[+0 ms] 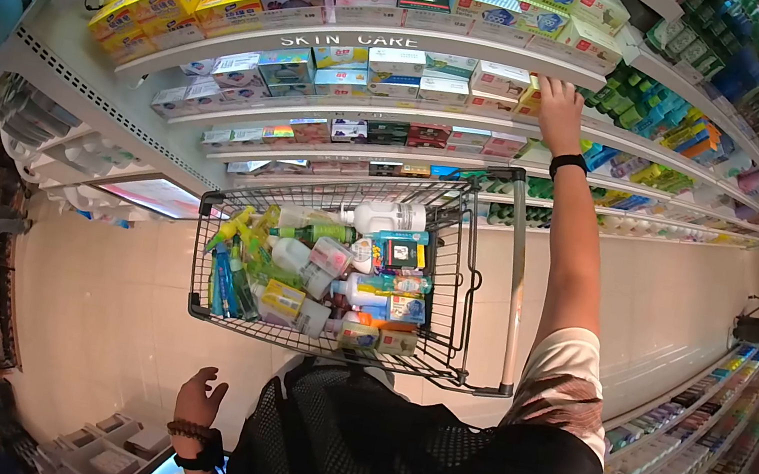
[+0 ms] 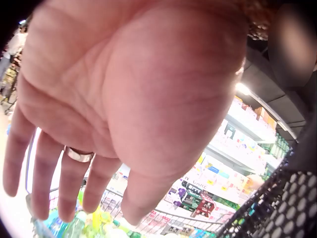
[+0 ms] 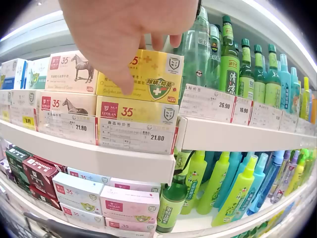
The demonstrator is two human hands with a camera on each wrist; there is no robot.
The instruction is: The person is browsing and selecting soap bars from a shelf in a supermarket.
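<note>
Shelving: white tiered shelving (image 1: 493, 52) along the far side, its upper edge lettered SKIN CARE.
Cart: black wire cart with a grey handle bar (image 1: 514, 291), near side of the shelving, filled with bottles and boxes.
Bottles: tall green bottles with green caps (image 3: 246, 69), right of the yellow boxes.
Right hand: the hand (image 1: 557, 116) grips the upper yellow box, thumb on its front, other fingers over the top edge.
Left hand: the hand (image 1: 196, 403) is held wide and empty, near side, left of the body.
Horse boxes: cream cardboard boxes with a brown horse (image 3: 74, 74), just left of the yellow ones.
Upper box: yellow cardboard box with a green shield (image 3: 163, 74), resting on a matching lower box (image 3: 138, 110).
Price tag: white tag reading 21.80 (image 3: 136, 136), below the lower box.
Ring: silver band (image 2: 79, 155) on a left finger.
</note>
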